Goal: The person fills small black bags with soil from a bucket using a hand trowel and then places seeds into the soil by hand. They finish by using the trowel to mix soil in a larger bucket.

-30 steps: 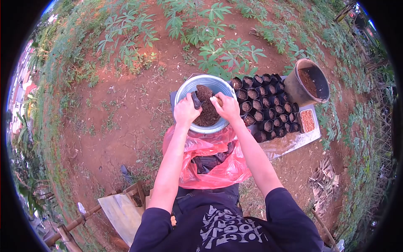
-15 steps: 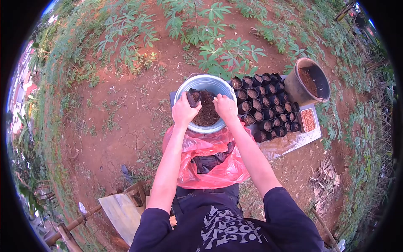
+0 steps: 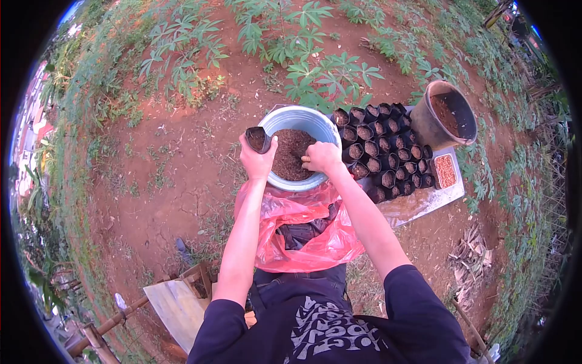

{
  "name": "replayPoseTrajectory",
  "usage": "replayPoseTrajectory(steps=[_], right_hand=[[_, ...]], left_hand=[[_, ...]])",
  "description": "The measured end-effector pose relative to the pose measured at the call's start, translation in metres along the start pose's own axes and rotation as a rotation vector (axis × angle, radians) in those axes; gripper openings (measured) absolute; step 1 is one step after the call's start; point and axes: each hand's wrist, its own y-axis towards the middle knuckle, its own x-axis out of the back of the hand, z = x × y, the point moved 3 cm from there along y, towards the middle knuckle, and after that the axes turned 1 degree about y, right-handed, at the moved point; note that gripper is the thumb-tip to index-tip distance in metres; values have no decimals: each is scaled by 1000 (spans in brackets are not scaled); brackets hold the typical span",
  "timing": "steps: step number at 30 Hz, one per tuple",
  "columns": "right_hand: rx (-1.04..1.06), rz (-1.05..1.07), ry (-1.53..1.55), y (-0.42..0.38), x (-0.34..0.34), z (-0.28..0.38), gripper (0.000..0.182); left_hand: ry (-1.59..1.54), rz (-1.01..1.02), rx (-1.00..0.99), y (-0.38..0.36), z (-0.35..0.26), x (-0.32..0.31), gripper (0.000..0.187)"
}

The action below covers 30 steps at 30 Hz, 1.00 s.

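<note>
My left hand (image 3: 257, 161) is closed around a black plastic seedling bag (image 3: 257, 140) with dark soil in it, held upright at the left rim of a light blue bucket (image 3: 319, 122). Loose brown soil (image 3: 288, 150) covers the bucket's bottom. Over the right side of that soil, my right hand (image 3: 324, 158) is closed on a small tool with a tan handle (image 3: 305, 159); its working end cannot be made out. A pink plastic bag (image 3: 303, 261) with black plastic inside lies on my lap, below the bucket.
Rows of soil-filled black seedling bags (image 3: 382, 145) stand on a board (image 3: 418, 209) to the right. Beside them are a tilted dark bucket (image 3: 438, 130) with soil and a small tray of orange-brown grains (image 3: 445, 171). Leafy plants (image 3: 330, 76) grow beyond.
My left hand has moved left with the seedling bag, from over the soil to the bucket's rim. My right hand has shifted slightly down, and the tan handle now shows in it.
</note>
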Motion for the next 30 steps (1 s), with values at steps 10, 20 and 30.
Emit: replayPoseTrajectory(steps=[10, 20, 30], right_hand=[[144, 193, 121, -3, 10, 7, 40], [167, -68, 271, -2, 11, 5, 43], [58, -373, 402, -7, 16, -1, 44]], left_hand=[[48, 83, 64, 2, -2, 0, 63], [30, 83, 67, 2, 1, -2, 62], [51, 85, 58, 3, -1, -5, 59]])
